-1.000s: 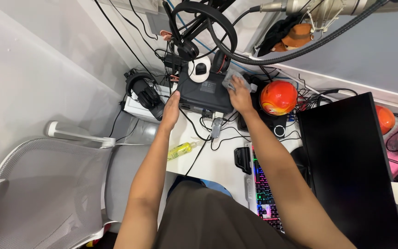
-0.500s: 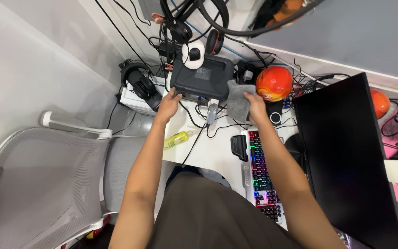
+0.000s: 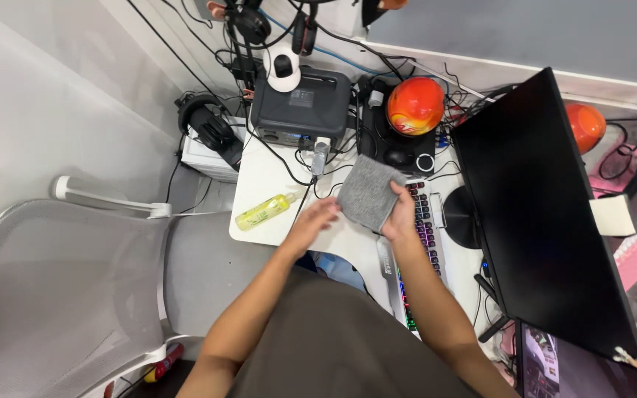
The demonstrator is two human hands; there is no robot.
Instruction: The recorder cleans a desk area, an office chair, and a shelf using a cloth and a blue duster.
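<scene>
Two hands meet over the white surface (image 3: 259, 177), both on a grey cloth (image 3: 366, 190).

Left to right: mesh chair (image 3: 60, 280) off the surface's left edge; headphones (image 3: 208, 129) at the back left corner; yellow spray bottle (image 3: 263, 211) lying flat near the left edge, long axis running diagonally, well clear of the hands. Dark box unit (image 3: 300, 107) at the back with cables. Then the left hand (image 3: 311, 221), fingers touching the cloth's lower left edge. Cloth is held up above the surface, spread flat, tilted like a diamond, long axis running back-left to front-right. Right hand (image 3: 401, 214) is clamped on its right edge, thumb across the fabric; that hand carries it, the left only pinches the corner. Keyboard (image 3: 422, 243) sits under the right hand. Orange ball (image 3: 416, 105) behind it, black monitor (image 3: 547, 214) far right.

Versus half a second ago: both hands have come back from the box unit toward the body. Cloth was bunched in the right hand near the ball; now it's opened out between both hands.
</scene>
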